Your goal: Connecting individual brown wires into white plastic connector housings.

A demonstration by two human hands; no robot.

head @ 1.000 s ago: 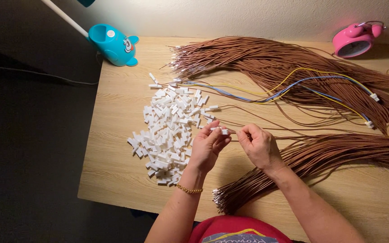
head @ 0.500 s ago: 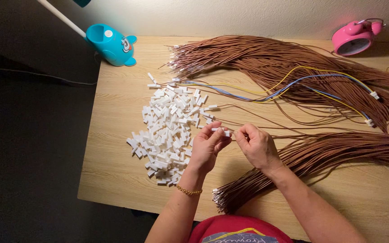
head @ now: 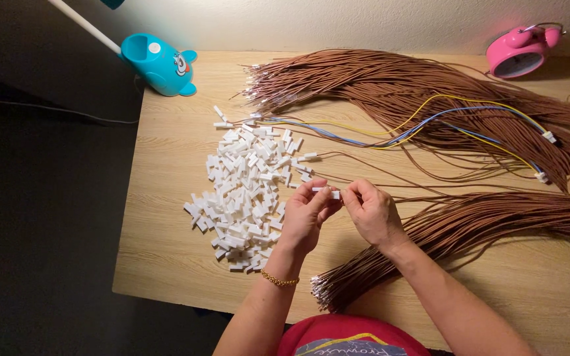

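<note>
Small white plastic connector (head: 325,192) pinched between both hands, beside brown wires (head: 470,221).

The wires (head: 430,86) in both bundles are brown, with a few yellow and blue wires (head: 430,115) across them, and the heap of small plugs (head: 245,191) is white. The table (head: 166,250) is pale wood grain. The toy-shaped lamp base (head: 159,64) is turquoise, the alarm clock (head: 519,53) pink, the bracelet (head: 278,281) gold.

Two hands (head: 338,214), two brown wire bundles (head: 430,86), one clock (head: 521,51).
</note>
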